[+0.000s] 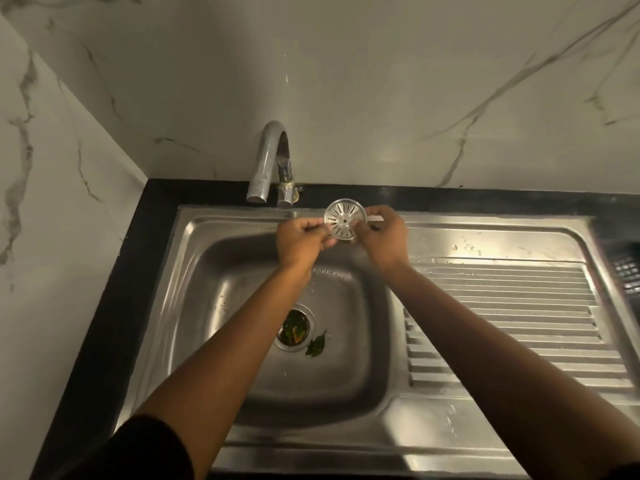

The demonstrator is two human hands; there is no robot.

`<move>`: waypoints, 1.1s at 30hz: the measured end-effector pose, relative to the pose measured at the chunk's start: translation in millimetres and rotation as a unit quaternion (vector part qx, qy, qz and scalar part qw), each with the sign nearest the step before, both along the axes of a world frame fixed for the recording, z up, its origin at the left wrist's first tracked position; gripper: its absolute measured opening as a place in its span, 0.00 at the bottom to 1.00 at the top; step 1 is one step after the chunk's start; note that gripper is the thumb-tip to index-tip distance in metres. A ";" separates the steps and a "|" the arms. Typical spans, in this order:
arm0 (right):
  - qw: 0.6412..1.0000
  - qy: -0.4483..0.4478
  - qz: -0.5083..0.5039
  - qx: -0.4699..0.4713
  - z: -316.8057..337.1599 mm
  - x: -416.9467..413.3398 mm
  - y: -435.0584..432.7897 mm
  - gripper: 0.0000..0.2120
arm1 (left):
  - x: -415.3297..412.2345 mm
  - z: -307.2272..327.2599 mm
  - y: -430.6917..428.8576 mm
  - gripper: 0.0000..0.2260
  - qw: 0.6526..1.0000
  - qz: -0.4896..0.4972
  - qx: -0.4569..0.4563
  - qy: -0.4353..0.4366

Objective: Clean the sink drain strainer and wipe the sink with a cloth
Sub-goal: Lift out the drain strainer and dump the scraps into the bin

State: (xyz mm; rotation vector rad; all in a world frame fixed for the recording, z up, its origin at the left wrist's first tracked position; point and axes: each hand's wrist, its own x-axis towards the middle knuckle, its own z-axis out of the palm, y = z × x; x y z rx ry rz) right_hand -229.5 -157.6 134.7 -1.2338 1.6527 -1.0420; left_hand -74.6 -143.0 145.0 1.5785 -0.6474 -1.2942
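Note:
A round metal drain strainer (344, 218) with slotted holes is held up over the back of the steel sink (214, 271), just right of the tap. My left hand (301, 242) pinches its left edge and my right hand (382, 237) pinches its right edge. Below, the drain opening (293, 328) sits uncovered in the basin floor with green leafy scraps inside it. One green leaf (317, 345) lies on the basin floor beside the drain. No cloth is in view.
A chrome tap (268, 161) curves over the sink's back rim. The ribbed draining board (502, 313) lies to the right. A dark slotted basket (627, 268) sits at the far right edge. Black counter and marble walls enclose the left and back.

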 end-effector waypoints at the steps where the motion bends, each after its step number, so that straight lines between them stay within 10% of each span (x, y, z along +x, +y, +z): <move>1: 1.000 -0.010 -0.016 0.010 0.1 -3.5 -7.4 0.08 | -6.2 -0.5 -8.3 0.07 1.000 0.003 -0.002 0.002; 24: 0.987 -0.083 -0.058 0.126 -21.6 -32.1 -56.5 0.25 | -32.8 -38.2 -80.3 0.08 0.998 -0.015 0.033 -0.041; 33: 0.989 0.083 0.124 0.019 -26.5 0.1 23.7 0.11 | 20.7 -53.7 0.0 0.04 0.973 -0.121 0.035 -0.196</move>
